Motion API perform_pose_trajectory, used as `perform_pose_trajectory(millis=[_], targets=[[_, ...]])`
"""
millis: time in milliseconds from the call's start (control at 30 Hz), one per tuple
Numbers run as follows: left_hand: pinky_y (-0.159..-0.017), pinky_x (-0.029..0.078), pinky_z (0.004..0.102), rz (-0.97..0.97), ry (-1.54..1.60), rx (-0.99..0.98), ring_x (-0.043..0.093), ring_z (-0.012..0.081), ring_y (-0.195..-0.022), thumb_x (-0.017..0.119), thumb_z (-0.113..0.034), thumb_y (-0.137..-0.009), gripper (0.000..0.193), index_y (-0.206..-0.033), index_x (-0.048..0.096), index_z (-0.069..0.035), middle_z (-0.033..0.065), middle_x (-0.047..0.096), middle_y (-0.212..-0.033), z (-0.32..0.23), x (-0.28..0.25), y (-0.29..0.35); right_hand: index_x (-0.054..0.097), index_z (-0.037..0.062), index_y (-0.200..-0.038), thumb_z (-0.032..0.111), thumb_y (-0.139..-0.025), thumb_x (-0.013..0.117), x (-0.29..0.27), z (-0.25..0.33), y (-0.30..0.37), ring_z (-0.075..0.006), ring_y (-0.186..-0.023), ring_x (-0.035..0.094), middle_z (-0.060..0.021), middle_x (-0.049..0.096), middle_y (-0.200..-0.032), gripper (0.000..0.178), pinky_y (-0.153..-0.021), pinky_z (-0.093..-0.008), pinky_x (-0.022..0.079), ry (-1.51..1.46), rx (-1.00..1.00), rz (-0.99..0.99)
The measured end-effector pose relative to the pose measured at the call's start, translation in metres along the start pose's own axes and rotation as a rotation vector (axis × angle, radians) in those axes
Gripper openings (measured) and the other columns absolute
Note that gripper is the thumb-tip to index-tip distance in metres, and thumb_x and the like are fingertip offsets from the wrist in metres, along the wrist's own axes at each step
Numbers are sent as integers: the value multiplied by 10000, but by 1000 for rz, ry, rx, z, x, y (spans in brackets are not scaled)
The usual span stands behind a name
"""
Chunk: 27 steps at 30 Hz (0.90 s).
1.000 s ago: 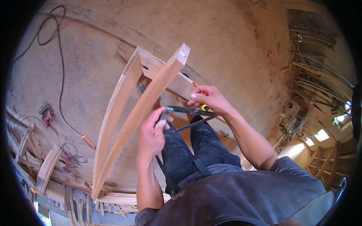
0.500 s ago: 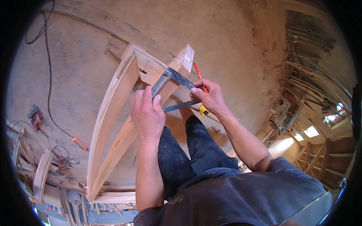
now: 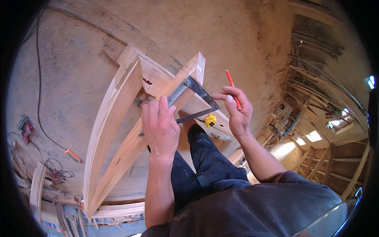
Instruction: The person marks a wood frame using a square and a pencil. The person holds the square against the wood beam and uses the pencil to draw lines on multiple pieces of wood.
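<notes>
My left hand (image 3: 160,128) is closed over the thick grey bar of a dark metal triangular square (image 3: 203,94), pressing it against a pale wooden beam (image 3: 182,81). The square's two thin blades meet at a corner to the right of the beam. Off that corner, my right hand (image 3: 239,110) is raised, a red pencil (image 3: 230,79) held between its fingers with one end pointing up and away. Its thumb and forefinger are apart from the square. The beam joins a curved wooden frame (image 3: 112,102), whose crosspiece (image 3: 158,79) has a dark, rough hole.
A yellow tape measure (image 3: 210,121) lies just below the square. On the floor at the left are a cable with an orange connector (image 3: 73,155) and a red power tool (image 3: 27,130). Long thin strips (image 3: 327,85) are stacked along the right wall.
My right hand has let go of the square's corner and moved right, tilting the pencil up. My left hand stays on the square. The view has shifted slightly.
</notes>
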<state>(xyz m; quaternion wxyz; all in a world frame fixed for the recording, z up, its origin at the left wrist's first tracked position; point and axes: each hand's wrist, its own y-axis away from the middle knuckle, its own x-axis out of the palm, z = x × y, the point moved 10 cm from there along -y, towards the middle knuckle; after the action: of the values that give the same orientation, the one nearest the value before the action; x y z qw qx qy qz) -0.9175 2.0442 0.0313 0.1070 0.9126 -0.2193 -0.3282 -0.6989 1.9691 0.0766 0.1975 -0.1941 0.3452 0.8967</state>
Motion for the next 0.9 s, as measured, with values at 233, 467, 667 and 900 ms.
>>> perform_pose_trajectory(millis=[233,467,667,900], targets=[[-826,486,449,13,-10,9,570,358,-965,717,23,-848,339,-1171,619,48,163,598,-1003,-1,1,-1,618,-5,-1328,299,-1058,547,-2,51,12,-175,-823,657,-117,724,-943,413,-775,-305,527,72,-213,103],[-819,481,447,17,-20,-9,553,344,-946,721,6,-863,338,-1182,608,21,141,571,-991,-2,2,0,722,-28,-1149,211,-998,609,1,78,8,-197,-724,686,-138,730,-860,304,-665,-309,530,304,-387,138],[-803,473,446,-10,-46,20,551,346,-924,736,31,-827,379,-1186,615,38,144,581,-998,-5,2,-1,712,-27,-1145,60,-930,642,2,77,5,-227,-796,753,-153,761,-889,243,-729,-313,577,371,-408,104],[-832,479,460,-33,-16,-12,566,374,-936,725,65,-793,373,-1156,639,64,171,594,-960,-5,1,-1,718,-21,-1126,55,-908,670,3,74,-1,-235,-803,755,-155,766,-908,236,-730,-309,578,380,-427,161]])
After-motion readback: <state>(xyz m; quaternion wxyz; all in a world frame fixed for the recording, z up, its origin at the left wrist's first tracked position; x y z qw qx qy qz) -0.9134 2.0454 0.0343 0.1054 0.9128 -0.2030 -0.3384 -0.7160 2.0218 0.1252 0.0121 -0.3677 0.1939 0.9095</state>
